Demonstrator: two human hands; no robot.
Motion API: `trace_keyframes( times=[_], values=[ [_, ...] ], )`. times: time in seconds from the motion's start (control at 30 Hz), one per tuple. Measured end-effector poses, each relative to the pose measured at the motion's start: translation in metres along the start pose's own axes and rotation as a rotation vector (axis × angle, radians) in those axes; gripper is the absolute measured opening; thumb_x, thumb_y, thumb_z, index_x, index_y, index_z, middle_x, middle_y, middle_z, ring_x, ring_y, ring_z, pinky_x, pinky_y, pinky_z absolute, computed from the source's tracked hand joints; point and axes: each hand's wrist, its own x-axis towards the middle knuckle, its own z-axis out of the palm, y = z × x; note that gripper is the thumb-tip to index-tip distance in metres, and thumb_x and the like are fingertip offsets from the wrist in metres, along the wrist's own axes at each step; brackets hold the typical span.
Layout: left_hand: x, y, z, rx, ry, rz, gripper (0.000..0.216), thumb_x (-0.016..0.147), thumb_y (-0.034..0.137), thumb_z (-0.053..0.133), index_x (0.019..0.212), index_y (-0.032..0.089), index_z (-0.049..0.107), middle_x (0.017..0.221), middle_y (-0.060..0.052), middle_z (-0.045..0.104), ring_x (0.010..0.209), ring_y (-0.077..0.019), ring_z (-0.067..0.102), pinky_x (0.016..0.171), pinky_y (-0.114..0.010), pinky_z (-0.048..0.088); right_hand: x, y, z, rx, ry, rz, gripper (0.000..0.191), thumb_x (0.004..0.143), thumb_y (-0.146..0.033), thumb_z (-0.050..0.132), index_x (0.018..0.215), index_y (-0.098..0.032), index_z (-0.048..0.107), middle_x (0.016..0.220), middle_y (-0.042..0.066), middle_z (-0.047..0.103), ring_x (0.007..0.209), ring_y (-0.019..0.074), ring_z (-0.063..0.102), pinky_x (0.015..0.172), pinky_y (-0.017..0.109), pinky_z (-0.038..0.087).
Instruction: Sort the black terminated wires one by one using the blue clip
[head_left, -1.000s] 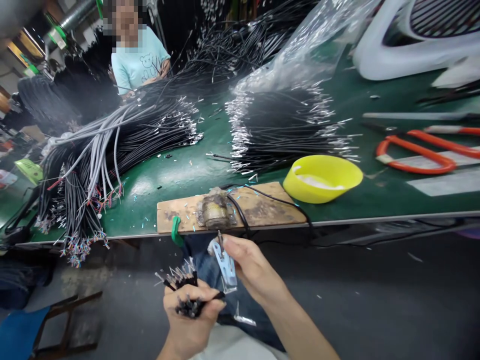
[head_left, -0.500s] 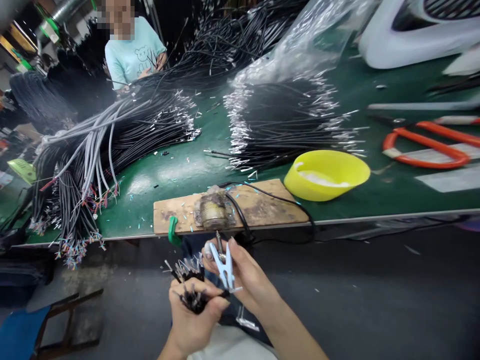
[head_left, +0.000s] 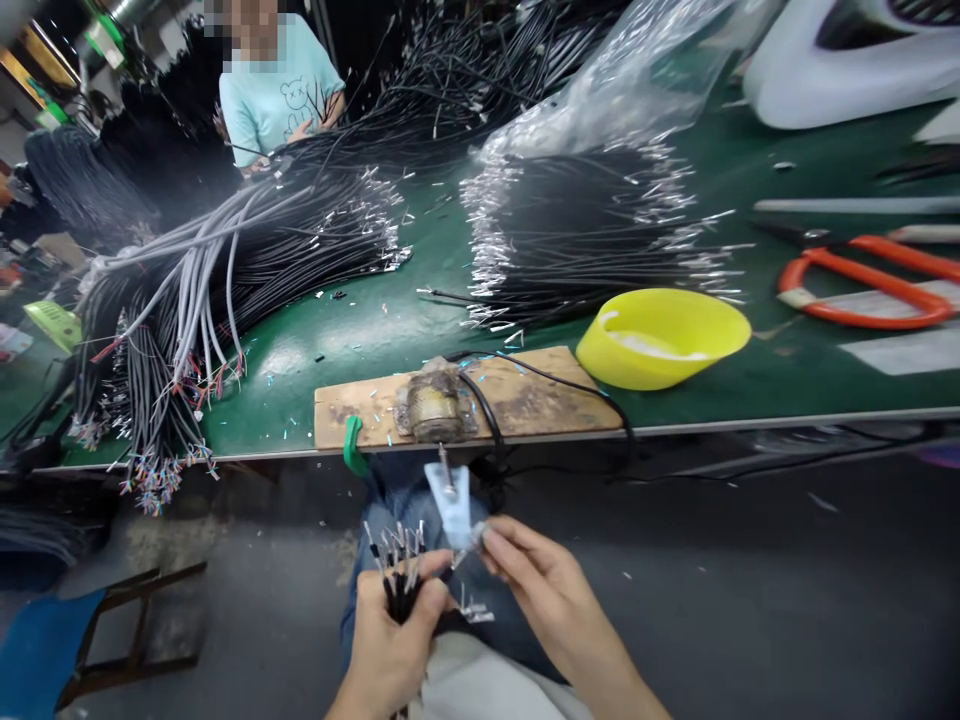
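My left hand [head_left: 397, 625] is closed around a bundle of black cables [head_left: 403, 580], their stripped silvery ends fanning upward. A light blue plastic clip [head_left: 452, 505] sits on the thin metal shaft [head_left: 444, 458] of a small motor [head_left: 433, 402], just beyond my fingers; its outline is blurred. With fingertips pinched together, my right hand [head_left: 544, 580] holds a silvery wire end [head_left: 478, 537] at the near end of the clip. Between the two hands, below the clip, hang more silvery ends [head_left: 476, 610].
The motor is mounted on a wooden board [head_left: 532, 400] at the table edge, beside a green clamp [head_left: 354, 447]. Behind stand a yellow bowl [head_left: 637, 365], cable piles [head_left: 577, 230], grey cables [head_left: 202, 270] and orange-handled scissors [head_left: 862, 310]. A person [head_left: 281, 90] is across the table.
My right hand has drawn back from around the clip and shaft to the clip's near end. The clip's two arms, distinct before, are now blurred. The cable bundle has tilted more upright.
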Motion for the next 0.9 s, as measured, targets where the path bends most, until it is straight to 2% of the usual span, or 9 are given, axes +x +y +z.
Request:
trace_keyframes(
  times=[0.07, 0.17, 0.3, 0.4, 0.5, 0.67, 0.8, 0.9],
  values=[
    [-0.003, -0.004, 0.002, -0.003, 0.027, -0.045, 0.045, 0.073, 0.050, 0.060, 0.099, 0.015, 0.070, 0.073, -0.008, 0.069, 0.067, -0.0174, 0.062, 0.064, -0.027, 0.051, -0.002, 0.000, -0.001, -0.081, -0.020, -0.034, 0.038, 0.061, -0.053, 0.068, 0.058, -0.016, 0.059, 0.053, -0.003, 0.047, 0.052, 0.0101, 0.041, 0.049, 0.021, 0.036],
    [-0.008, -0.007, 0.004, 0.002, 0.063, -0.030, 0.045, 0.070, 0.056, 0.060, 0.081, 0.015, 0.074, 0.065, -0.008, 0.066, 0.061, -0.0151, 0.059, 0.056, -0.023, 0.048, -0.003, -0.001, 0.001, -0.163, -0.080, -0.084, 0.035, 0.063, -0.051, 0.067, 0.059, -0.017, 0.061, 0.056, -0.001, 0.051, 0.055, 0.0124, 0.046, 0.053, 0.023, 0.039],
    [-0.015, -0.003, 0.002, -0.052, 0.006, -0.079, 0.039, 0.065, 0.052, 0.066, 0.077, 0.015, 0.072, 0.060, -0.005, 0.063, 0.047, -0.0102, 0.050, 0.043, -0.021, 0.042, -0.005, 0.001, 0.005, -0.223, -0.217, -0.108, 0.031, 0.063, -0.047, 0.067, 0.066, -0.016, 0.068, 0.062, 0.003, 0.058, 0.060, 0.0149, 0.051, 0.056, 0.025, 0.042],
    [-0.018, 0.002, 0.001, -0.045, -0.065, -0.167, 0.040, 0.065, 0.049, 0.067, 0.080, 0.013, 0.070, 0.056, -0.004, 0.060, 0.038, -0.0068, 0.042, 0.037, -0.020, 0.036, -0.007, 0.000, 0.006, -0.214, -0.296, -0.099, 0.035, 0.060, -0.049, 0.070, 0.072, -0.015, 0.071, 0.057, 0.000, 0.052, 0.054, 0.0121, 0.045, 0.051, 0.024, 0.040],
    [-0.019, 0.004, 0.004, 0.008, -0.076, -0.200, 0.042, 0.065, 0.049, 0.067, 0.081, 0.011, 0.069, 0.048, -0.001, 0.055, 0.036, -0.0064, 0.039, 0.036, -0.019, 0.033, -0.007, 0.002, 0.007, -0.216, -0.339, -0.051, 0.041, 0.055, -0.050, 0.074, 0.075, -0.014, 0.070, 0.050, -0.004, 0.041, 0.049, 0.0093, 0.037, 0.044, 0.021, 0.035],
    [-0.019, -0.004, 0.008, -0.049, -0.063, -0.163, 0.048, 0.062, 0.056, 0.066, 0.079, 0.011, 0.069, 0.050, -0.002, 0.055, 0.045, -0.0101, 0.048, 0.043, -0.020, 0.039, -0.008, 0.013, 0.009, -0.188, -0.320, 0.047, 0.041, 0.057, -0.055, 0.070, 0.065, -0.015, 0.064, 0.059, -0.003, 0.040, 0.053, 0.0100, 0.039, 0.043, 0.021, 0.043],
    [-0.018, -0.008, 0.010, -0.140, 0.048, -0.129, 0.051, 0.056, 0.062, 0.066, 0.071, 0.013, 0.067, 0.047, 0.000, 0.051, 0.041, -0.0085, 0.044, 0.039, -0.020, 0.036, -0.008, 0.017, 0.008, -0.232, -0.277, -0.061, 0.037, 0.063, -0.052, 0.066, 0.064, -0.015, 0.064, 0.058, 0.000, 0.047, 0.055, 0.0120, 0.045, 0.049, 0.023, 0.046],
    [-0.017, -0.004, 0.012, -0.170, 0.107, -0.130, 0.049, 0.056, 0.060, 0.068, 0.072, 0.014, 0.066, 0.044, 0.002, 0.047, 0.035, -0.0056, 0.038, 0.034, -0.018, 0.030, -0.009, 0.015, 0.006, -0.241, -0.231, -0.117, 0.032, 0.066, -0.048, 0.065, 0.066, -0.016, 0.063, 0.062, 0.002, 0.055, 0.060, 0.0149, 0.052, 0.054, 0.024, 0.046]
  ],
)
